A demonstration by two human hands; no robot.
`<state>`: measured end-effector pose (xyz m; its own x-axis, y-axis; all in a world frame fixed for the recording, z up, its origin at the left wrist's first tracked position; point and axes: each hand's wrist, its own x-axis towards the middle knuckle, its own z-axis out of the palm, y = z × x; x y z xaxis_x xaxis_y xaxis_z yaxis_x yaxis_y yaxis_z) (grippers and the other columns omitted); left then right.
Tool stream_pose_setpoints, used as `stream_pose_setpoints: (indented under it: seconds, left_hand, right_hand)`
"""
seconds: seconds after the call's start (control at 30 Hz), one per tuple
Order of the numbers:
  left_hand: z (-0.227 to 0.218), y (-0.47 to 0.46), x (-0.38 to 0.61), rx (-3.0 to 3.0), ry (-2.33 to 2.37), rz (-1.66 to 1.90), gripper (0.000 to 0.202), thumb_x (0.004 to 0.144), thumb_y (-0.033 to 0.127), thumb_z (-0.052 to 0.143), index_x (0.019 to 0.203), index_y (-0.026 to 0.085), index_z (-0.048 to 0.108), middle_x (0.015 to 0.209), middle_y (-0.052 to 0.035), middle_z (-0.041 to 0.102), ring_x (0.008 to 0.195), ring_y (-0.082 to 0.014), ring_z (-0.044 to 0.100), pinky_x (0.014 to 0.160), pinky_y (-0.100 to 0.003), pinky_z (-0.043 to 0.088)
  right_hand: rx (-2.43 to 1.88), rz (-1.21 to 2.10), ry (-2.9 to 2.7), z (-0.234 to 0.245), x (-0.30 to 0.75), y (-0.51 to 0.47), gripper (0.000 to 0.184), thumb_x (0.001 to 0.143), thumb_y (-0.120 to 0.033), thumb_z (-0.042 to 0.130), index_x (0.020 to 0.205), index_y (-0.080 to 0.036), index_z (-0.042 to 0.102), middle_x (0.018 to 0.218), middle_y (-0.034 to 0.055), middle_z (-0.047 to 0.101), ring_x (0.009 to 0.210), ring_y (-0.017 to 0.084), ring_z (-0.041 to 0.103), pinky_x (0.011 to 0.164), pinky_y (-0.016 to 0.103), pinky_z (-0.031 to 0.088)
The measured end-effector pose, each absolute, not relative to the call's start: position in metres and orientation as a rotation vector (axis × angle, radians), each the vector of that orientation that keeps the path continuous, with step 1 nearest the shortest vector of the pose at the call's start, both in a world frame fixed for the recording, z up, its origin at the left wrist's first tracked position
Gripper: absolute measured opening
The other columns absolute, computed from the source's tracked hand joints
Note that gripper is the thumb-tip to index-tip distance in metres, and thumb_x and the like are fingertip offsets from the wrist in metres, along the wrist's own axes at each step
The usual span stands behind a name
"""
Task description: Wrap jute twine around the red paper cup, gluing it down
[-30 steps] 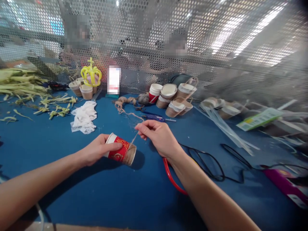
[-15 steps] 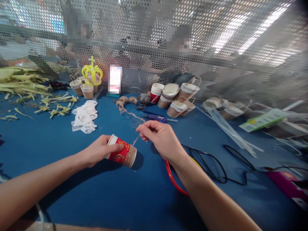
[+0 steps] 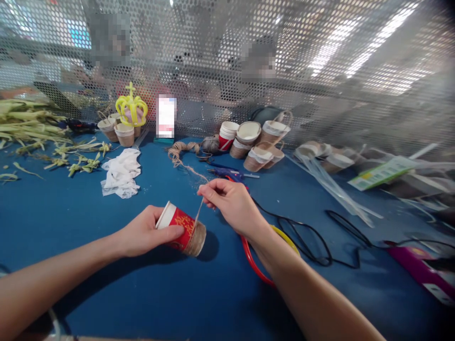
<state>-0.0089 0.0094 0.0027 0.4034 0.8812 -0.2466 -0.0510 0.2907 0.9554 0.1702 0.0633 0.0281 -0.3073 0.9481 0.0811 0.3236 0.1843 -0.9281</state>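
My left hand (image 3: 151, 230) is closed around a red and white paper cup (image 3: 183, 226), which lies tilted with its mouth to the left. Jute twine is wound in close turns round the cup's base end. From those turns a taut length of twine (image 3: 199, 209) runs up to my right hand (image 3: 227, 199), whose thumb and fingers pinch it. Beyond the fingers the twine trails back to a loose hank of twine (image 3: 181, 150) on the blue table. A blue glue gun (image 3: 227, 173) lies just behind my right hand.
Twine-covered cups (image 3: 259, 157) stand at the back, near a grey ball of yarn (image 3: 210, 144). A white cloth (image 3: 122, 170) and dried husks (image 3: 31, 123) are on the left. Clear glue sticks (image 3: 334, 189), a black cable (image 3: 313, 241) and red-handled scissors (image 3: 250, 258) lie rightward.
The cup has turned a little in my left hand, and the twine now meets it nearer the red band. My right hand keeps its pinch. The whole view has shifted slightly.
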Motion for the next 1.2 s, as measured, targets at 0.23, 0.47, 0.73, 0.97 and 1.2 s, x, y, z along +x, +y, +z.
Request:
stream_pose_setpoints:
  seconds: [0.23,0.47,0.73,0.97,1.2]
  left_hand:
    - [0.004,0.011,-0.008,1.084,0.972,0.803,0.016,0.061,0.027,0.068,0.063,0.012,0.064,0.056,0.0014,0.062,0.05,-0.0088,0.05,0.054,-0.019,0.042]
    - [0.0,0.014,-0.007,1.086,1.04,0.777,0.016,0.065,0.027,0.065,0.07,0.012,0.065,0.061,-0.0001,0.064,0.054,-0.0099,0.052,0.055,-0.02,0.042]
    - [0.003,0.01,-0.009,1.119,1.013,0.811,0.019,0.062,0.031,0.068,0.065,0.012,0.065,0.058,-0.0006,0.063,0.051,-0.0101,0.051,0.053,-0.02,0.042]
    - [0.002,0.007,-0.012,1.136,0.996,0.831,0.019,0.062,0.03,0.068,0.066,0.012,0.066,0.057,0.0,0.061,0.05,-0.0088,0.049,0.051,-0.019,0.041]
    - [0.003,0.004,-0.012,1.172,1.003,0.829,0.018,0.061,0.029,0.068,0.068,0.012,0.065,0.059,-0.0002,0.06,0.051,-0.009,0.048,0.05,-0.018,0.042]
  right_hand:
    - [-1.227,1.117,-1.745,0.03,0.169,0.064,0.021,0.074,-0.032,0.056,0.065,-0.014,0.058,0.053,-0.0032,0.052,0.048,0.007,0.044,0.047,0.021,0.036]
    - [-1.216,1.088,-1.737,0.034,0.17,0.062,0.021,0.074,-0.032,0.057,0.063,-0.015,0.058,0.053,-0.0032,0.051,0.047,0.007,0.044,0.046,0.021,0.035]
    - [-1.25,1.129,-1.747,0.027,0.169,0.066,0.021,0.074,-0.033,0.056,0.063,-0.015,0.057,0.052,-0.0033,0.051,0.047,0.007,0.044,0.046,0.022,0.036]
    - [-1.239,1.144,-1.805,0.022,0.169,0.067,0.025,0.075,-0.037,0.054,0.063,-0.015,0.056,0.054,-0.0027,0.051,0.047,0.007,0.044,0.047,0.022,0.037]
    - [-1.273,1.168,-1.858,0.023,0.167,0.064,0.024,0.075,-0.035,0.054,0.061,-0.015,0.055,0.053,-0.003,0.051,0.047,0.007,0.044,0.048,0.021,0.038]
